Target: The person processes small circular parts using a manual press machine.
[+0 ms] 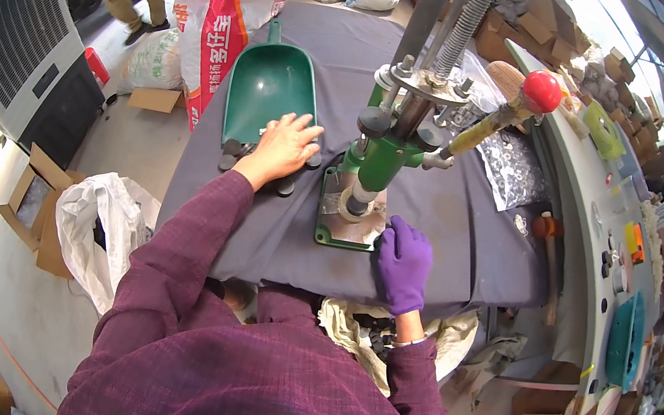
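The left hand [281, 148], bare, is hanging palm down, fingers partly spread, over the near lip of a green scoop [271, 84]; black discs [231, 148] are lying around it on the left of the desk [458, 260]. Whether it is gripping one, I can't tell. The purple-gloved right hand [405, 265] is curling narrowly just beside the green press [382, 164], near its right edge; its fingertips are showing too little to reveal any hold.

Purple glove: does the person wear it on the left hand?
No, the purple glove is on the right hand, and the left hand is bare.
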`<state>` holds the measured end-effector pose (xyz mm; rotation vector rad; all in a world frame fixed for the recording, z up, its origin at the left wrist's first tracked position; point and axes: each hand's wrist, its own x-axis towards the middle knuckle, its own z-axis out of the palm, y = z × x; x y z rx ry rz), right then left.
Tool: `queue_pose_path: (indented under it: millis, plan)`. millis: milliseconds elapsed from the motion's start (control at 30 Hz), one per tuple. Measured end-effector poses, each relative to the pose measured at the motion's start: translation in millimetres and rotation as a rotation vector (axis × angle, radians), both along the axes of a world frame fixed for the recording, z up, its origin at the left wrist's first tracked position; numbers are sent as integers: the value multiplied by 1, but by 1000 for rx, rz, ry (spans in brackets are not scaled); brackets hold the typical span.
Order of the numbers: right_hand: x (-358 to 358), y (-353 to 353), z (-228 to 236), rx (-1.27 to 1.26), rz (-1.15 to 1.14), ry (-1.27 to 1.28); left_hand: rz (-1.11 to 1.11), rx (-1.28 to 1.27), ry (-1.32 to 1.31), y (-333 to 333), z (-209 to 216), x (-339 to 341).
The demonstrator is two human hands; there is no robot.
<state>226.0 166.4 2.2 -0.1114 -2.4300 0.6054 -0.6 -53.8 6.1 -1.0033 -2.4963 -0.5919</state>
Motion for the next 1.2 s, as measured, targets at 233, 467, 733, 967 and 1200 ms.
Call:
queue_pose_path:
  millis: [233,467,733,967,1200]
  plan:
    - [-2,4,-8,-18,8,-18,-39,-386,-234,-13,17,14]
    - [-3,2,-3,-14,19,-38,310,180,137,-87,14,-35]
    - [-5,1,-6,-28,24,13,659,110,-348,-156,-38,-144]
    - [4,6,3,-34,-24,13,723,146,-224,-114,-48,-156]
    - [0,6,0,-33,-16,-13,807,180,-171,-79,-24,-138]
